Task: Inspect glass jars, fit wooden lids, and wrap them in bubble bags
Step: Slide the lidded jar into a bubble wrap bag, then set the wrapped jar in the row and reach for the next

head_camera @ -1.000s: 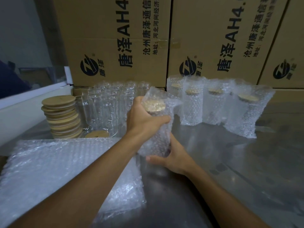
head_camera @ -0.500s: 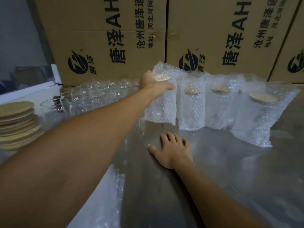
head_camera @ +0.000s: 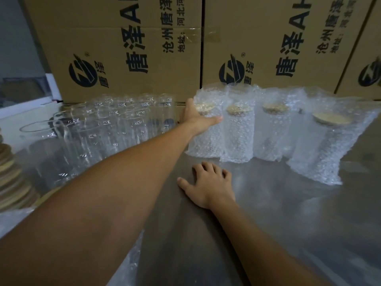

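My left hand (head_camera: 195, 118) reaches far forward and grips a bubble-wrapped jar (head_camera: 206, 139) with a wooden lid near its top. That jar stands upright on the metal table (head_camera: 288, 223) at the left end of a row of wrapped jars (head_camera: 274, 131). My right hand (head_camera: 208, 184) rests flat on the table, palm down, holding nothing. Several bare glass jars (head_camera: 107, 129) stand to the left of the row. A stack of wooden lids (head_camera: 10, 182) shows at the left edge. Flat bubble bags (head_camera: 127, 263) lie under my left forearm.
Large printed cardboard boxes (head_camera: 127, 48) form a wall directly behind the jars. A white ledge (head_camera: 26, 108) runs along the far left. The rightmost wrapped jar (head_camera: 327, 141) stands nearer to me than the others.
My left hand carried the wrapped jar forward and set it down at the left end of the row. My right hand let go of it and came to rest flat on the table.
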A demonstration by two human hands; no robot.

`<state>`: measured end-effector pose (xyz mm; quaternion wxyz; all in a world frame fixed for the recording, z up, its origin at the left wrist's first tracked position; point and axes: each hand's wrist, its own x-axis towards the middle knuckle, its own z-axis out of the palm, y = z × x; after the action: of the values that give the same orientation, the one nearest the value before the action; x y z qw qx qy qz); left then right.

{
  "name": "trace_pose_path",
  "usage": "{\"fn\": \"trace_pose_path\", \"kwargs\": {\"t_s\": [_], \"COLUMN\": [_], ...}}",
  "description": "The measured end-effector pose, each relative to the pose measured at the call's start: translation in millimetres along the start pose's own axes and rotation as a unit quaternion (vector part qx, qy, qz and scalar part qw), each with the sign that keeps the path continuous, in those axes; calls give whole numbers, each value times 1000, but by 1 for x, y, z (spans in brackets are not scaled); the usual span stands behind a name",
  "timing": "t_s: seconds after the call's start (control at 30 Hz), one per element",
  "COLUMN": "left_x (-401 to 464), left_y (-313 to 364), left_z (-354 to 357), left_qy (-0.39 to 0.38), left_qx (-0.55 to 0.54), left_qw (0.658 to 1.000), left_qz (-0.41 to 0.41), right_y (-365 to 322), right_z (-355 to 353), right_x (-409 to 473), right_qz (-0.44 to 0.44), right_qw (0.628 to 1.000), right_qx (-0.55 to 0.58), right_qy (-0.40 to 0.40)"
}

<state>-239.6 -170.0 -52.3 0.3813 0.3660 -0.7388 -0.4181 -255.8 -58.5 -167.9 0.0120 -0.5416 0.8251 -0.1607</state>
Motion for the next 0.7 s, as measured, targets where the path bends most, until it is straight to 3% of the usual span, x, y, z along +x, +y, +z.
{"fn": "trace_pose_path", "kwargs": {"t_s": [0.23,0.33,0.47,0.63,0.7], "left_x": [-30,-58,-104,-132,-141], "left_y": [-17,-21,-21,-27,-42], "left_z": [-16,-31,-63,-105,-116], "left_qy": [-36,-60,-73,0,23], "left_qx": [82,182,391,477,537], "left_qw": [995,981,911,862,821], "left_qz": [-49,-8,108,170,193], "right_y": [1,0,-1,-4,-5], "right_z": [-1,-2,-3,-5,-5], "right_x": [-1,-1,-3,-5,-6], "right_qz": [5,6,5,10,8], "right_qw": [1000,1000,1000,1000,1000], "right_qx": [9,5,3,1,-8], "right_qy": [6,8,8,4,11]}}
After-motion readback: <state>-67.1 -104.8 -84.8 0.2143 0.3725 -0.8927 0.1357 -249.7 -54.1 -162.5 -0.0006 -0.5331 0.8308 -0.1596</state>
